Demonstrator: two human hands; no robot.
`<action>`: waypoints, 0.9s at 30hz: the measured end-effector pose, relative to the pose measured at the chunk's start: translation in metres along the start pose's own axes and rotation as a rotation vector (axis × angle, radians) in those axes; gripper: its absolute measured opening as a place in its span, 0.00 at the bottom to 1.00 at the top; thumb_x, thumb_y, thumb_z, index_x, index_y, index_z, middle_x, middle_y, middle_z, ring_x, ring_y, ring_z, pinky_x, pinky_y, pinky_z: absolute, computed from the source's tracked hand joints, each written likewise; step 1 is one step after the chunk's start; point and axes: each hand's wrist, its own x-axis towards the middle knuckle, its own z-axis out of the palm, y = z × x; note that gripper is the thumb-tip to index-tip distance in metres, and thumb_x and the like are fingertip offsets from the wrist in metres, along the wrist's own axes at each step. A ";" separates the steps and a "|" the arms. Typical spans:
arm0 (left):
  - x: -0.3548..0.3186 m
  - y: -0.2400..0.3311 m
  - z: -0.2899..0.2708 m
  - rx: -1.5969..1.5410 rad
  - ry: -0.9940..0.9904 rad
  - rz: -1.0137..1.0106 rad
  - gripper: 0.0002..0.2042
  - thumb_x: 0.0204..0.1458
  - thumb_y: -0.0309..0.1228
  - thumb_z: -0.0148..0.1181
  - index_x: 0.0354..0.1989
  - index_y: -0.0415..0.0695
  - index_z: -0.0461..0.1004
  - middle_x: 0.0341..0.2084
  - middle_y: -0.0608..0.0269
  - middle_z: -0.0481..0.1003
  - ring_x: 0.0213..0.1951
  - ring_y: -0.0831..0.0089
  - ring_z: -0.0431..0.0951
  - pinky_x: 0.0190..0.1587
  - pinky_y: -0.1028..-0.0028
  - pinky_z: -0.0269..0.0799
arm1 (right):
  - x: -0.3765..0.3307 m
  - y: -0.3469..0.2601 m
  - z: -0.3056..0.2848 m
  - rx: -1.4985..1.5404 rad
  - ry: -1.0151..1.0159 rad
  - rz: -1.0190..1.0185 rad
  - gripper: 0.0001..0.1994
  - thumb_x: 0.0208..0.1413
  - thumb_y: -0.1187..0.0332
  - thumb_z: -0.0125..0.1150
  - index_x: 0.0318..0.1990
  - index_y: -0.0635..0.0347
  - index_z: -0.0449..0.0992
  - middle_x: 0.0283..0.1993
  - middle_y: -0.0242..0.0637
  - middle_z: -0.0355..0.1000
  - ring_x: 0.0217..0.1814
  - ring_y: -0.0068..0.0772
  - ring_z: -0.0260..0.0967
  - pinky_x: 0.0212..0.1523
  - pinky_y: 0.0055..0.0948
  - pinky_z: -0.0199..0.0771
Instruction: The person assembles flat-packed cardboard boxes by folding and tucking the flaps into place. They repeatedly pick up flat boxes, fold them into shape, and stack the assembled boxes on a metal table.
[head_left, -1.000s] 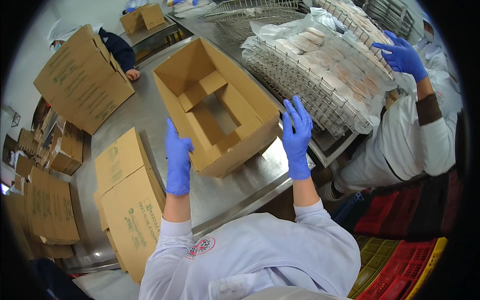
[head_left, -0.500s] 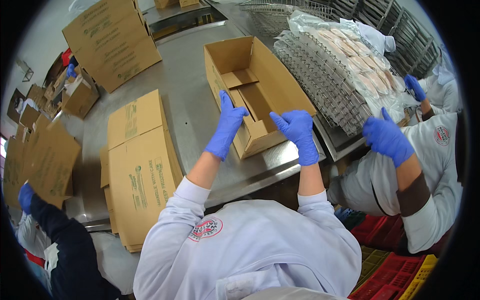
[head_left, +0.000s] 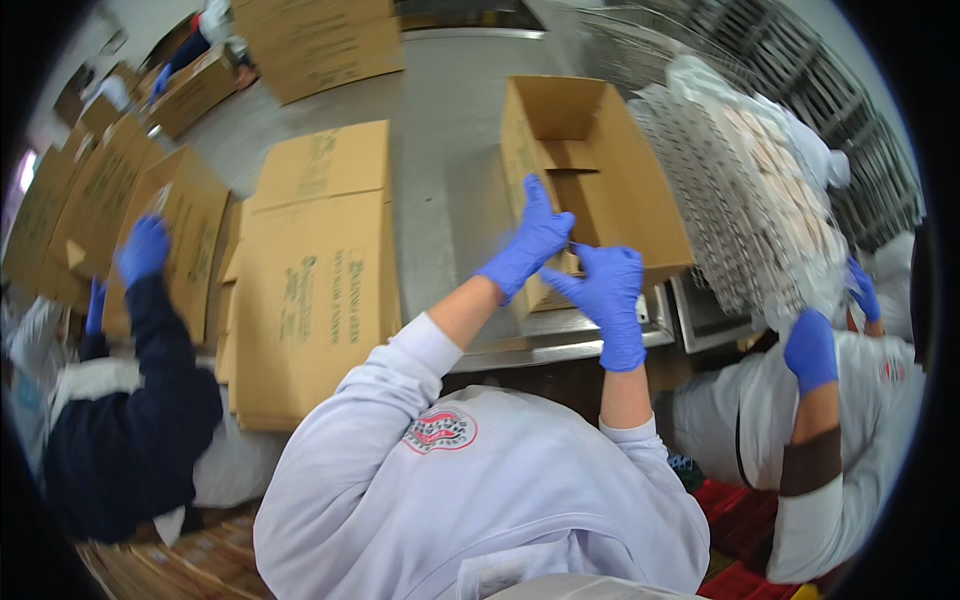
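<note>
Metal table [head_left: 445,130]; open brown carton [head_left: 615,180].

Blurred wire racks [head_left: 705,205], open carton [head_left: 622,190] partly hidden behind right hand [head_left: 610,298]

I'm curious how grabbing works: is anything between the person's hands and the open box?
Nothing visible blocks them, only the blue gloves they wear. The left hand and right hand are both at the open cardboard box's near end; exact contact is hard to see.
</note>
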 end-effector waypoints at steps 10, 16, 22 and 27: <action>-0.138 -0.022 -0.148 1.424 0.238 -0.514 0.54 0.36 0.57 0.64 0.69 0.49 0.39 0.67 0.42 0.33 0.66 0.34 0.29 0.49 0.21 0.32 | -0.003 0.013 -0.004 0.150 0.104 0.137 0.25 0.38 0.47 0.69 0.42 0.53 0.79 0.24 0.33 0.75 0.26 0.34 0.71 0.40 0.35 0.63; -0.163 -0.057 -0.162 1.650 0.412 -0.601 0.52 0.38 0.48 0.66 0.69 0.56 0.36 0.67 0.47 0.39 0.64 0.30 0.40 0.47 0.23 0.46 | -0.004 0.006 0.001 0.151 0.189 0.082 0.27 0.33 0.48 0.72 0.42 0.53 0.79 0.26 0.30 0.75 0.28 0.31 0.70 0.46 0.34 0.62; -0.172 -0.033 -0.146 1.554 0.338 -0.542 0.50 0.40 0.51 0.64 0.68 0.48 0.41 0.66 0.47 0.46 0.63 0.34 0.48 0.51 0.30 0.52 | -0.006 -0.007 0.002 0.118 0.197 0.078 0.28 0.33 0.48 0.72 0.42 0.53 0.79 0.27 0.29 0.76 0.30 0.29 0.69 0.48 0.33 0.60; -0.206 -0.023 -0.233 0.891 0.665 -0.353 0.50 0.37 0.56 0.66 0.63 0.34 0.52 0.62 0.44 0.55 0.64 0.50 0.53 0.62 0.63 0.54 | -0.006 0.000 0.004 0.084 0.199 0.056 0.30 0.33 0.46 0.72 0.44 0.53 0.78 0.28 0.29 0.76 0.30 0.30 0.69 0.49 0.34 0.59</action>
